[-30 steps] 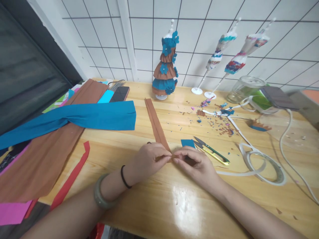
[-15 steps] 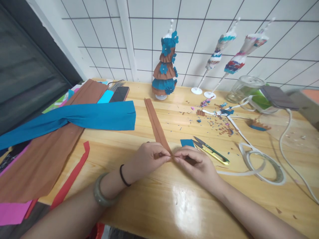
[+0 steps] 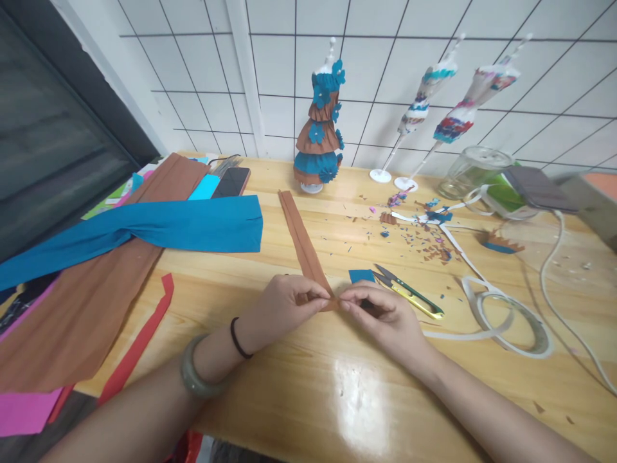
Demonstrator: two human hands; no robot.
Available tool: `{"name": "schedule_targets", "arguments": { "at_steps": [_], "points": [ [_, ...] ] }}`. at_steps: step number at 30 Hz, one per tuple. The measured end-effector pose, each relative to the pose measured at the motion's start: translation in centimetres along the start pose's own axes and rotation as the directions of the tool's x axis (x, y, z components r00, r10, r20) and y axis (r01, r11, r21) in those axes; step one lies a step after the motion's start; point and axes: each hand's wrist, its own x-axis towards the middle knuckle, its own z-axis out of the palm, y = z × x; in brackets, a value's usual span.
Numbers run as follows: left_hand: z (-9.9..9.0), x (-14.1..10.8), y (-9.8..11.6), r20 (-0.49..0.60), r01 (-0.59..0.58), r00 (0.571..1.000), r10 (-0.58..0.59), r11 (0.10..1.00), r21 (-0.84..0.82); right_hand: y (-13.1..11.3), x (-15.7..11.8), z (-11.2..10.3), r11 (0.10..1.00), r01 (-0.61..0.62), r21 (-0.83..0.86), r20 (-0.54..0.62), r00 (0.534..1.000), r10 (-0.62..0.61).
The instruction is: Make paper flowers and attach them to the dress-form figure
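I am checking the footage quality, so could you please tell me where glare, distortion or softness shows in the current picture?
Head view: bright glare on the tabletop, lower in frame than the right hand; head view: the rightmost dress form leans outward, probably wide-angle distortion; head view: fine detail looks soft at the near end of the brown strip.

On table (image 3: 270, 399): strip (image 3: 302, 241) | behind strip: nearest mannequin (image 3: 318, 136) | left of strip: phone (image 3: 233, 182), layered sheets (image 3: 212, 225) | right of strip: snips (image 3: 415, 298), then tape roll (image 3: 542, 341)

brown strip (image 3: 303, 241), deep blue sheet (image 3: 207, 225), red strip (image 3: 139, 337), blue-and-brown banded dress (image 3: 313, 145), white tiles (image 3: 274, 61) with dark grid
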Motion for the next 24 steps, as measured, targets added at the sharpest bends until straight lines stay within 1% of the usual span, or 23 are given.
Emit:
{"name": "schedule_targets", "arguments": {
  "at_steps": [7,11,15,19,24],
  "points": [
    [0.10,0.03,-0.20,0.068,0.094,0.994,-0.084,0.981,-0.168,0.25,-0.06,-0.02,0.998,-0.008,0.066,-0.020,1.000,0.009],
    [0.16,0.18,-0.46,0.075,0.120,0.992,-0.104,0.959,-0.258,0.13,-0.12,-0.05,0.997,-0.039,0.065,-0.032,0.999,0.041],
    [0.13,0.25,-0.59,0.090,0.152,0.988,-0.129,0.932,-0.329,-0.06,-0.12,-0.17,0.996,-0.043,0.078,-0.028,0.999,0.045],
    [0.05,0.27,-0.52,0.095,0.132,0.990,-0.104,0.925,-0.356,-0.19,-0.04,-0.30,0.995,-0.014,0.098,-0.015,1.000,0.015],
    [-0.12,0.28,-0.23,0.096,0.116,0.991,-0.089,0.939,-0.324,-0.14,-0.03,-0.34,0.995,-0.014,0.100,-0.001,1.000,0.014]
  ]
}}
